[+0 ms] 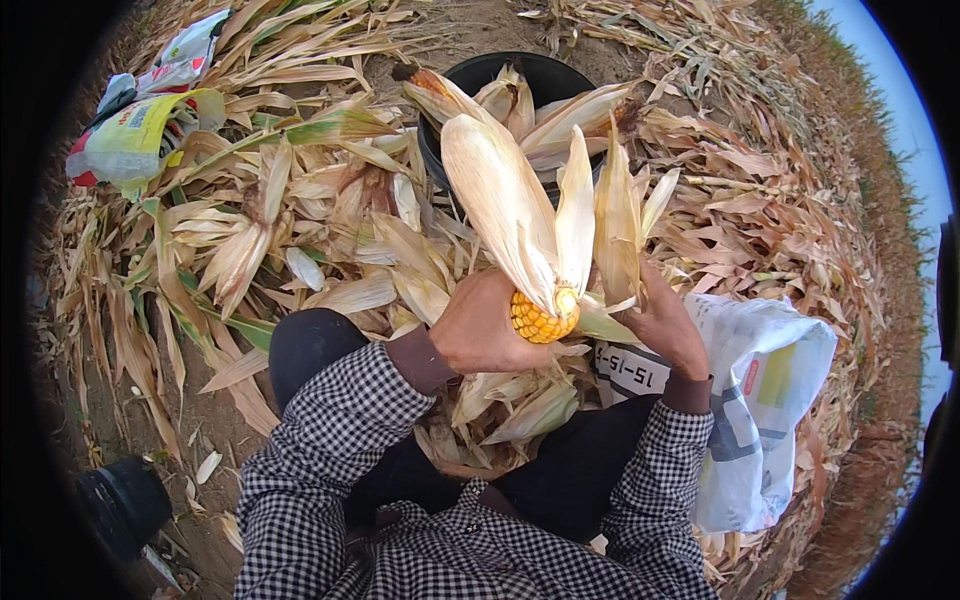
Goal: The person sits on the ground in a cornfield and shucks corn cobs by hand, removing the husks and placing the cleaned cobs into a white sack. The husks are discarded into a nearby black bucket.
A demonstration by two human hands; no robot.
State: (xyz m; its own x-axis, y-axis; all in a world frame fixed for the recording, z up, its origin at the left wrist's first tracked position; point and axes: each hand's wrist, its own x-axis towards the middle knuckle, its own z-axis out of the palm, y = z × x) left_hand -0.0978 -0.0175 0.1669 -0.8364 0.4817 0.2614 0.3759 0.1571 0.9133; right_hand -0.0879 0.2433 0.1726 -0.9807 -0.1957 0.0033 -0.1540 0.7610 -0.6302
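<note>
My left hand (484, 326) is closed around a partly husked ear of corn (541, 319). Yellow kernels and the pale stalk end face me, while long dry husk leaves (499, 191) stick up and away from the ear. To the right, my right hand (666, 319) grips a bunch of dry husk leaves (619, 232). Some of its fingers are hidden behind the leaves. Just beyond my hands stands a black bucket (431, 154) holding several ears in their husks (577, 120), some with kernels showing at the tips.
A white woven sack (757, 420) with printing lies by my right arm. Loose husks (352, 292) cover the ground ahead and between my legs. Printed sacks (135, 135) lie at the far left. A black container (124, 506) is at the lower left.
</note>
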